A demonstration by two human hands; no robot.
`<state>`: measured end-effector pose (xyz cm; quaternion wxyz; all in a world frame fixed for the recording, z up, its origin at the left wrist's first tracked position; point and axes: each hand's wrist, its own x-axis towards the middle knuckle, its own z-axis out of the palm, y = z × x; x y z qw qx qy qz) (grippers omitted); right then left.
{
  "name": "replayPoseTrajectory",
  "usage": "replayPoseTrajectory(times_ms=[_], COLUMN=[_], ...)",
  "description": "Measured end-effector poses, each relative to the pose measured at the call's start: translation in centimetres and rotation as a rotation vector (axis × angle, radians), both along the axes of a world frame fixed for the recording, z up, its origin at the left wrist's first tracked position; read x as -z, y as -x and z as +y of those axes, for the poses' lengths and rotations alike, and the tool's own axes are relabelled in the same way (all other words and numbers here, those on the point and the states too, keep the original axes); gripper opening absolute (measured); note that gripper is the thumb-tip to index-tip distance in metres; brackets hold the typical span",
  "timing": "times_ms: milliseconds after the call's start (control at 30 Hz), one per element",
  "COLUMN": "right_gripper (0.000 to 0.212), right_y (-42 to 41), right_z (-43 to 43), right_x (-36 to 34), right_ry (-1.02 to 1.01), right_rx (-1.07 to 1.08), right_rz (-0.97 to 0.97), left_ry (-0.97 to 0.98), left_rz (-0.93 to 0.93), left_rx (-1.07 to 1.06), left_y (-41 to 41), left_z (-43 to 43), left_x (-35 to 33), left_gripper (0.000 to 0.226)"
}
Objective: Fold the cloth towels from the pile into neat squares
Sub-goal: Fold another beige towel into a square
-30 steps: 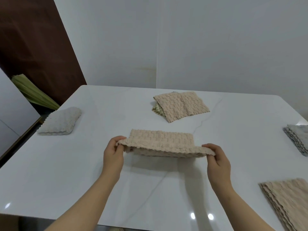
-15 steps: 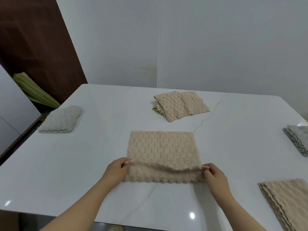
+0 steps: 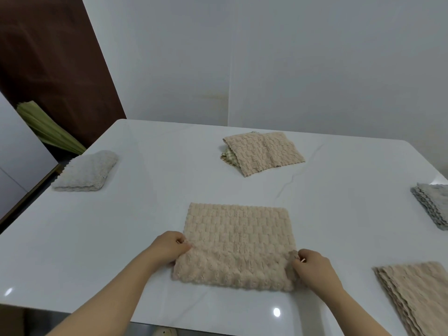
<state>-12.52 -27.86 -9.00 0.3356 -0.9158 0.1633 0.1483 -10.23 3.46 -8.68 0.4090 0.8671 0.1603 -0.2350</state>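
White, glossy tabletop (image 3: 145, 214) is seen beneath a plain pale wall (image 3: 315, 69). On its near half, roughly in the middle, a beige towel (image 3: 237, 243) is laid flat. Its left edge is pinched by the left hand (image 3: 169, 248) and its right edge by the right hand (image 3: 312, 265). The fingers of both hands are curled tightly onto the cloth, a little back from the near edge.

A skewed fold is judged the main risk. If one side is carried further than the other, the scalloped edges would not meet and the square would be spoiled. The plush cloth could also be dragged across the slick surface.

Whether the rumpled near strip is doubled cannot be told, and the fingertips are tucked out of sight. The beige pile (image 3: 417, 292) at the near right and the grey stack (image 3: 434, 204) further back are cut off by the frame. Only a corner of a checked cloth (image 3: 228, 156) is shown under the folded beige towel (image 3: 264, 152) at the far side.
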Motion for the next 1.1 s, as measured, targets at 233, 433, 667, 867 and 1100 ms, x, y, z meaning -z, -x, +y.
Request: replayPoseTrajectory(times_ms=[233, 433, 667, 867, 1100], right_gripper=[0.030, 0.022, 0.019, 0.017, 0.031], right_y=[-1.4, -3.7, -3.7, -2.5, -3.8], right_z=[0.5, 1.5, 1.3, -0.2, -0.9], right_x=[-2.2, -1.6, -0.2, -0.2, -1.0], right_ry=[-0.214, -0.231, -0.186, -0.240, -0.407], right_rx=[0.081, 0.108, 0.128, 0.151, 0.294], right_rz=[-0.254, -0.214, -0.107, -0.001, -0.115], left_ry=[0.260, 0.242, 0.087, 0.131, 0.389], left_rz=[-0.104, -0.112, -0.046, 0.053, 0.049], left_rx=[-0.207, -0.271, -0.134, -0.067, -0.246], left_y=[-1.7, -3.3, -3.2, -2.9, -4.2], left_z=[-0.4, -0.7, -0.8, -0.2, -0.2], left_x=[-2.6, -1.3, 0.5, -0.5, -2.0], left_gripper=[0.016, 0.017, 0.017, 0.018, 0.015])
